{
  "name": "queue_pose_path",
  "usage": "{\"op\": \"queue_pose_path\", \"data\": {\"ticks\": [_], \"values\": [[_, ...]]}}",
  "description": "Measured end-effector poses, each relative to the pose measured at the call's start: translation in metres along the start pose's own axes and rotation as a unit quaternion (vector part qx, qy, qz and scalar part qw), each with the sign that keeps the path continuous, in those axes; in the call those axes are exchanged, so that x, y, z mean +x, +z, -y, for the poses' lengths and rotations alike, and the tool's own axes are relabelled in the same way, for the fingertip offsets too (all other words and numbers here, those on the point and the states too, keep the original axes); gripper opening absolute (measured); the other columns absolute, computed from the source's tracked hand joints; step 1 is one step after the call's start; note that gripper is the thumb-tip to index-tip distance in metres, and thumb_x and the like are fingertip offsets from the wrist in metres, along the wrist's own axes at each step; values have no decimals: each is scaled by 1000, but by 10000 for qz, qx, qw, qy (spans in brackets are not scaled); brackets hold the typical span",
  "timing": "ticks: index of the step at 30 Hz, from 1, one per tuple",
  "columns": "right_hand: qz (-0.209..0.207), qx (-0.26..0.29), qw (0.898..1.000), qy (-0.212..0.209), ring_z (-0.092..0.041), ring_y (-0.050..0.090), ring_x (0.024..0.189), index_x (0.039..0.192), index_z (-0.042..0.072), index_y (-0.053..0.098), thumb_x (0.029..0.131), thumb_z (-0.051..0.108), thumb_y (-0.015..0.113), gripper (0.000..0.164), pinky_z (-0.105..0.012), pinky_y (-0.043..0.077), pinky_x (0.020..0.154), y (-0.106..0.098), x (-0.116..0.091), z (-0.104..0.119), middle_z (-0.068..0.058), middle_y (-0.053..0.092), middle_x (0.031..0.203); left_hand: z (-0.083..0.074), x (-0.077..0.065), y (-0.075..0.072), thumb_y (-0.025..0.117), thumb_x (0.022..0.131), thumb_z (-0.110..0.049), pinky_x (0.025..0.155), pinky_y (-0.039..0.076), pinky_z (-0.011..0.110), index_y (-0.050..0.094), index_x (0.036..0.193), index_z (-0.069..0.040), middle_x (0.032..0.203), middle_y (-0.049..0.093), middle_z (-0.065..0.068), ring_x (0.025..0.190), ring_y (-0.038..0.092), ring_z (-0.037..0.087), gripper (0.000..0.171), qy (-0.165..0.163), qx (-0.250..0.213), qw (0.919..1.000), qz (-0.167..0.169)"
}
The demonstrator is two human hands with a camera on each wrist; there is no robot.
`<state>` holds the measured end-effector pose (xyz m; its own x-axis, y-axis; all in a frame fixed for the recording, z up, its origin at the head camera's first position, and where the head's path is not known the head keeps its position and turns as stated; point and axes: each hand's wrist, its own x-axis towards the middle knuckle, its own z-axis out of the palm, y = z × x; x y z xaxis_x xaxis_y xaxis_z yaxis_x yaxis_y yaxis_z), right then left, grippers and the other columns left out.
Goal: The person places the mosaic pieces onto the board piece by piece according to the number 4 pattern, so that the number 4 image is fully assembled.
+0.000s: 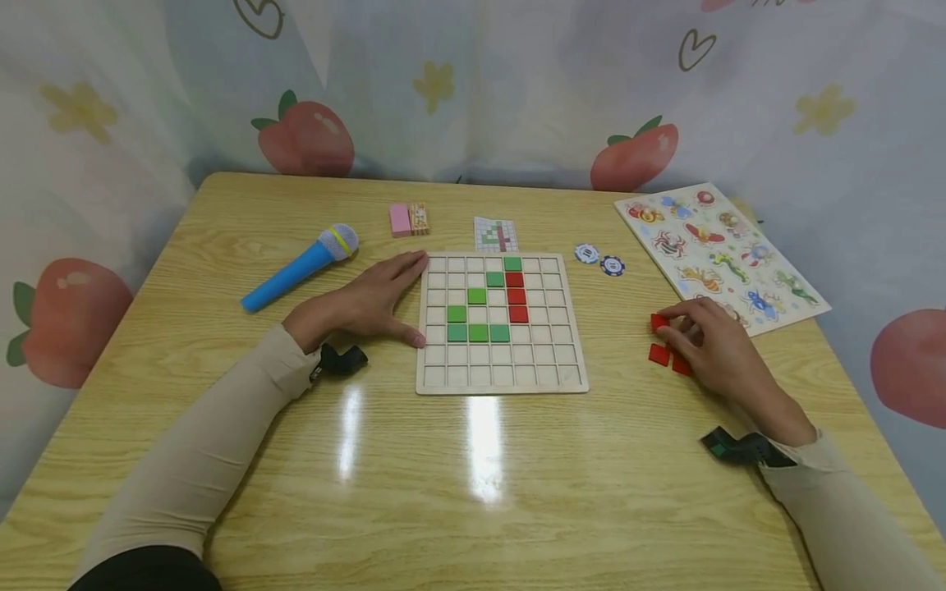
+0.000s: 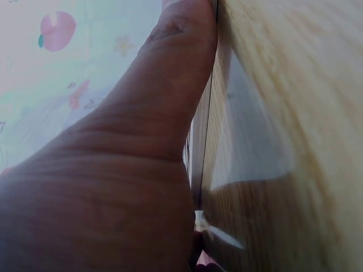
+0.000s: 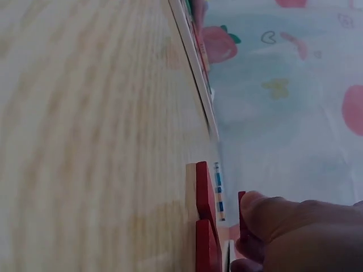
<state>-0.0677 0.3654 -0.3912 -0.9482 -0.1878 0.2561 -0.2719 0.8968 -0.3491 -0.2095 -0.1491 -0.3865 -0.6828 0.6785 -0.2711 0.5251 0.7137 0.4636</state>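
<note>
A wooden grid board point(image 1: 543, 353) lies mid-table, with several green tiles point(image 1: 477, 295) and three red tiles point(image 1: 516, 296) in its cells. Against its left edge rests my left hand point(image 1: 362, 304), thumb and fingers spread along the side; the left wrist view shows the thumb point(image 2: 176, 68) at that edge. Over to the right, my right hand point(image 1: 709, 345) pinches a red square tile point(image 3: 243, 218) between thumb and fingertips, raised off the table. Two more loose red tiles point(image 1: 658, 354) lie just below it, one partly hidden by the hand.
Behind the board lies a small pattern card point(image 1: 495, 234). Two poker chips point(image 1: 587, 254) sit to its right, near an insect picture board point(image 1: 668, 271). A blue toy microphone point(image 1: 296, 269) and a pink block point(image 1: 400, 220) beside a patterned one point(image 1: 419, 219) are at the back left.
</note>
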Motion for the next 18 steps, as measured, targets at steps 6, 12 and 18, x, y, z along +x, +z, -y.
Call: {"op": "queue_pose_path", "data": {"ticks": [6,12,18], "values": [[69,43,9985,-536,-8,53,79,122,10,73,93,5,82,30,-19,46,65,-4,10,26,-6,66,106,2,0,2,81,83,-70,135,11,61,-1,173,-16,182,-7,5,169,1,39,134,-10,29,10000,17],[56,245,9832,-1810,-8,58,81,112,10,74,83,-2,88,35,-19,49,65,6,34,62,-4,68,107,2,0,1,81,83,-70,136,11,60,-2,173,-17,182,-7,4,169,1,38,134,-6,24,10000,-16],[567,234,9632,-2616,-18,64,96,108,11,74,85,7,89,28,-34,57,76,18,60,95,-3,68,108,1,1,1,81,83,-71,135,11,61,-2,173,-17,182,-7,5,169,1,38,135,33,27,10000,-23]]}}
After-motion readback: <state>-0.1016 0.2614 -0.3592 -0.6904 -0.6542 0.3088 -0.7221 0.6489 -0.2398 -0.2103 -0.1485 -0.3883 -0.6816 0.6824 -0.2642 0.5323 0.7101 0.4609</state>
